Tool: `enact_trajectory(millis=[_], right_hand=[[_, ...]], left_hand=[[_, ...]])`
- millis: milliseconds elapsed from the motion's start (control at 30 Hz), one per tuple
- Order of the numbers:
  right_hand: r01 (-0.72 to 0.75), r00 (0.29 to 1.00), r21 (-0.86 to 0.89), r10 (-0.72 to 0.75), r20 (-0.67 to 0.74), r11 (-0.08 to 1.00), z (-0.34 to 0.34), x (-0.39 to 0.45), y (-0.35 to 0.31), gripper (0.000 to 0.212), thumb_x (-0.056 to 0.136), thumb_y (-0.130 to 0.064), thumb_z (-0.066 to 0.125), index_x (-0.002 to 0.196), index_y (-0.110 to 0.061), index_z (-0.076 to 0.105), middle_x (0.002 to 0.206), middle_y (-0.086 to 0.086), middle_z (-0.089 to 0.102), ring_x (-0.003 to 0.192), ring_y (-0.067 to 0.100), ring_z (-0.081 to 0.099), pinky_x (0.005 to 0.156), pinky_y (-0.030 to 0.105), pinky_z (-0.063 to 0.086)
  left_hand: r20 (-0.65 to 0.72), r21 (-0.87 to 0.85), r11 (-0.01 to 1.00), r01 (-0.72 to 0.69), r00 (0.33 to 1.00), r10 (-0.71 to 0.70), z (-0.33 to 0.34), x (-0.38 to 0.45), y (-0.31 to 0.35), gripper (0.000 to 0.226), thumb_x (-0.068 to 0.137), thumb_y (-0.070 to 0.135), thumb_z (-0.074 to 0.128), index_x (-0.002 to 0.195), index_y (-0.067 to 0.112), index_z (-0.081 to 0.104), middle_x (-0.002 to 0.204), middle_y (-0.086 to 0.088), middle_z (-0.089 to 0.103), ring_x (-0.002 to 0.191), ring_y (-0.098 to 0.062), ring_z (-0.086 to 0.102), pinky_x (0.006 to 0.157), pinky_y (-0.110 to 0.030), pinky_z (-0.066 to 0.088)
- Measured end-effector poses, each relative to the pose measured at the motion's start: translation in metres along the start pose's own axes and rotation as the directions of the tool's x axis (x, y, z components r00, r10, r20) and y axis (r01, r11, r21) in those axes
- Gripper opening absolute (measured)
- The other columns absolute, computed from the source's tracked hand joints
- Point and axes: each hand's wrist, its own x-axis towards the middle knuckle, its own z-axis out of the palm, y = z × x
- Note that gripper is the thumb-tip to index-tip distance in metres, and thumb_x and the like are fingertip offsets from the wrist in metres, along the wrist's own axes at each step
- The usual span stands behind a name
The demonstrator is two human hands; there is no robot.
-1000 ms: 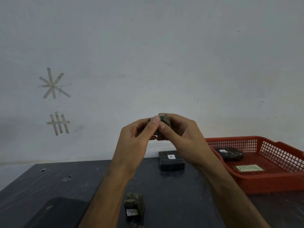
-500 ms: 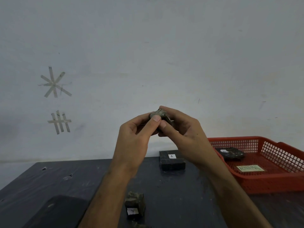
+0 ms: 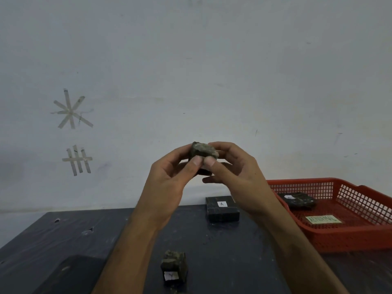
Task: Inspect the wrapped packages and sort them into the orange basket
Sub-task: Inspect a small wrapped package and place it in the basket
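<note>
Since the earlier frame the small dark wrapped package (image 3: 202, 153) has been turned in the fingers, so a paler crumpled face now shows on top. The left hand (image 3: 169, 183) and right hand (image 3: 235, 172) both pinch it, thumbs side by side on its near face, fingers curled behind, raised in front of the wall well above the dark table (image 3: 63, 240).

Inspection looks to be the step in hand; nothing yet says which way this one sorts. Next it calls for a carry toward 3 o'clock, to the orange basket (image 3: 360, 238), which already holds one dark wrapped package (image 3: 298, 200) and a green label (image 3: 321, 219) whose wording is too blurred to trust.

At 6 o'clock, a crumpled package with a white tag (image 3: 174, 268) waits on the table; just below the hands sits a neat black box marked "A" (image 3: 222, 209).
</note>
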Motion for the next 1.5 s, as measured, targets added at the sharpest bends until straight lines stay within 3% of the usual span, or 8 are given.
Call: enact_trajectory(millis=[167, 367, 733, 967, 1100, 1167, 1300, 1500], right_hand=[[-0.19, 0.978, 0.227, 0.165, 0.126, 0.955, 0.006, -0.002, -0.006, 0.05, 0.095, -0.05, 0.057, 0.124, -0.013, 0.073, 0.112, 0.014, 0.079, 0.098, 0.038, 0.079, 0.092, 0.047, 0.064], [-0.141, 0.99, 0.2, 0.14, 0.02, 0.969, 0.006, 0.0, -0.001, 0.029, 0.108, -0.022, 0.056, 0.113, -0.004, 0.078, 0.098, 0.014, 0.081, 0.098, 0.031, 0.08, 0.092, 0.047, 0.065], [-0.062, 0.988, 0.197, 0.088, -0.125, 0.978, 0.019, -0.002, 0.006, 0.026, 0.108, -0.008, 0.052, 0.109, 0.001, 0.077, 0.097, 0.017, 0.082, 0.096, 0.028, 0.081, 0.091, 0.043, 0.065], [-0.225, 0.974, 0.19, 0.228, 0.007, 0.955, 0.007, 0.001, 0.001, 0.036, 0.11, -0.03, 0.051, 0.112, -0.008, 0.079, 0.099, 0.015, 0.082, 0.095, 0.029, 0.081, 0.087, 0.041, 0.065], [-0.347, 0.934, 0.095, 0.335, 0.122, 0.933, -0.011, 0.004, -0.011, 0.041, 0.112, -0.039, 0.042, 0.122, -0.014, 0.074, 0.109, 0.019, 0.078, 0.089, 0.035, 0.078, 0.079, 0.04, 0.065], [-0.289, 0.949, 0.036, 0.281, 0.144, 0.957, -0.02, 0.002, -0.014, 0.027, 0.109, -0.024, 0.054, 0.13, -0.017, 0.069, 0.113, 0.016, 0.077, 0.091, 0.036, 0.078, 0.079, 0.04, 0.066], [-0.165, 0.963, -0.127, 0.188, 0.194, 0.978, -0.037, -0.006, -0.018, 0.049, 0.095, -0.011, 0.076, 0.14, -0.024, 0.062, 0.115, 0.011, 0.077, 0.088, 0.031, 0.08, 0.082, 0.04, 0.067], [-0.137, 0.982, -0.384, 0.176, 0.068, 0.913, -0.054, -0.011, -0.021, 0.035, 0.094, -0.042, 0.075, 0.116, -0.017, 0.064, 0.094, 0.006, 0.082, 0.083, 0.02, 0.081, 0.085, 0.049, 0.066]], left_hand=[[0.098, 0.177, 0.984, -0.035, 0.995, 0.017, -0.01, 0.001, -0.002, 0.042, 0.098, 0.015, 0.066, 0.135, 0.032, 0.066, 0.128, 0.007, 0.075, 0.114, -0.032, 0.068, 0.092, -0.03, 0.058], [0.119, 0.203, 0.979, -0.022, 0.993, -0.003, -0.006, -0.003, 0.002, 0.046, 0.092, 0.034, 0.068, 0.137, 0.025, 0.067, 0.116, -0.001, 0.08, 0.111, -0.024, 0.074, 0.097, -0.033, 0.061], [0.046, 0.283, 0.958, -0.057, 0.998, 0.046, 0.008, -0.003, -0.012, 0.035, 0.098, 0.033, 0.062, 0.131, 0.026, 0.069, 0.105, -0.004, 0.081, 0.102, -0.025, 0.078, 0.098, -0.048, 0.06], [-0.019, 0.308, 0.951, -0.03, 0.999, 0.038, 0.009, -0.003, -0.011, 0.023, 0.102, 0.029, 0.064, 0.123, 0.028, 0.074, 0.1, 0.008, 0.082, 0.092, -0.012, 0.078, 0.084, -0.026, 0.062], [-0.149, 0.184, 0.976, 0.118, 0.985, -0.091, 0.014, -0.001, -0.009, 0.022, 0.102, 0.038, 0.061, 0.1, 0.028, 0.081, 0.088, 0.001, 0.081, 0.068, -0.018, 0.072, 0.073, -0.031, 0.063], [-0.174, 0.095, 0.977, 0.192, 0.969, -0.174, 0.017, -0.001, -0.007, 0.029, 0.101, 0.041, 0.062, 0.095, 0.02, 0.082, 0.079, -0.005, 0.08, 0.062, -0.019, 0.069, 0.069, -0.031, 0.062], [-0.167, 0.048, 0.969, 0.241, 0.959, -0.23, 0.023, -0.002, -0.007, 0.038, 0.096, 0.045, 0.066, 0.096, 0.01, 0.081, 0.068, -0.007, 0.072, 0.055, -0.016, 0.065, 0.057, -0.027, 0.057], [-0.055, 0.063, 0.956, 0.287, 0.957, -0.284, 0.035, 0.004, -0.011, 0.037, 0.088, 0.043, 0.076, 0.116, 0.019, 0.073, 0.086, 0.001, 0.082, 0.072, -0.013, 0.073, 0.065, -0.028, 0.057]])
